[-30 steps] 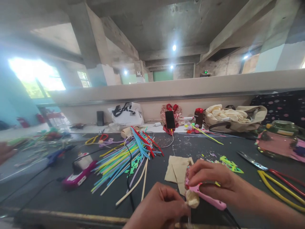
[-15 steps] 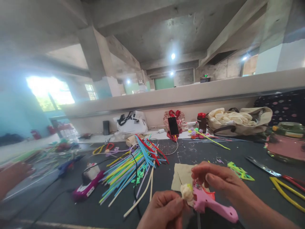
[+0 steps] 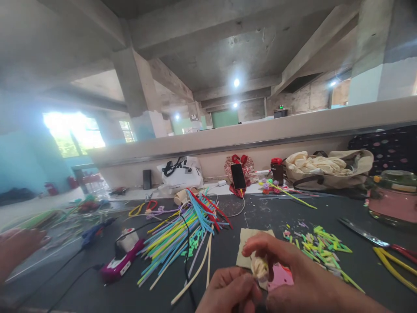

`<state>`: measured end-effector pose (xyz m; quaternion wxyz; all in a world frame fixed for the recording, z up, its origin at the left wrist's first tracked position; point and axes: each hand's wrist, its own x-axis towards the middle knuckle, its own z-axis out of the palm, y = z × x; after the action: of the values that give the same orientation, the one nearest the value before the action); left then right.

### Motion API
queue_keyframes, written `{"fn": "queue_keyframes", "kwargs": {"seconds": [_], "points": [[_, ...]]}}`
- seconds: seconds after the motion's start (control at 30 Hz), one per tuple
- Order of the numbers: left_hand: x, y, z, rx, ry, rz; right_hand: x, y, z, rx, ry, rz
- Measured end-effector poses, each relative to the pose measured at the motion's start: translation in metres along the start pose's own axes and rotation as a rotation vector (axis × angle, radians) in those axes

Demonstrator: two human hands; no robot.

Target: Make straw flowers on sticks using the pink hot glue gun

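Note:
My left hand (image 3: 230, 289) pinches a small cream ball-shaped piece (image 3: 259, 268) at the bottom centre. Curved around the far and right side of that piece is my right hand (image 3: 293, 269), its thumb low and its fingers raised, apart from the thumb. Between the right thumb and fingers shows part of a pink plastic tool (image 3: 280, 277); its handle is hidden behind the hand. Beneath the hands lies a beige paper square (image 3: 244, 248). Whether the right fingers touch the cream piece is hard to tell.
Fuzzy coloured stems (image 3: 176, 243) lie left of centre, beside a purple power strip (image 3: 122, 265). Cut green and yellow bits (image 3: 321, 248) and scissors (image 3: 365, 234) are on the right. A phone (image 3: 238, 176) leans at the back. Another person's hand (image 3: 26, 243) is at far left.
My right hand has moved left and down, over the pink tool and beside the cream piece. More of the cut bits on the right now show. The view has shifted slightly.

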<state>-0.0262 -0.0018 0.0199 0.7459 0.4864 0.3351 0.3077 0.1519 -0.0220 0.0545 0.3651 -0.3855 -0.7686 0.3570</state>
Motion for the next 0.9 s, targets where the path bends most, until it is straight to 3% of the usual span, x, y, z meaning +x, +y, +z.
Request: {"fn": "queue_keyframes", "kwargs": {"seconds": [0.9], "points": [[0.006, -0.002, 0.0, 0.048, -0.1, -0.039, 0.0, -0.008, 0.0, -0.14, -0.036, -0.033]]}}
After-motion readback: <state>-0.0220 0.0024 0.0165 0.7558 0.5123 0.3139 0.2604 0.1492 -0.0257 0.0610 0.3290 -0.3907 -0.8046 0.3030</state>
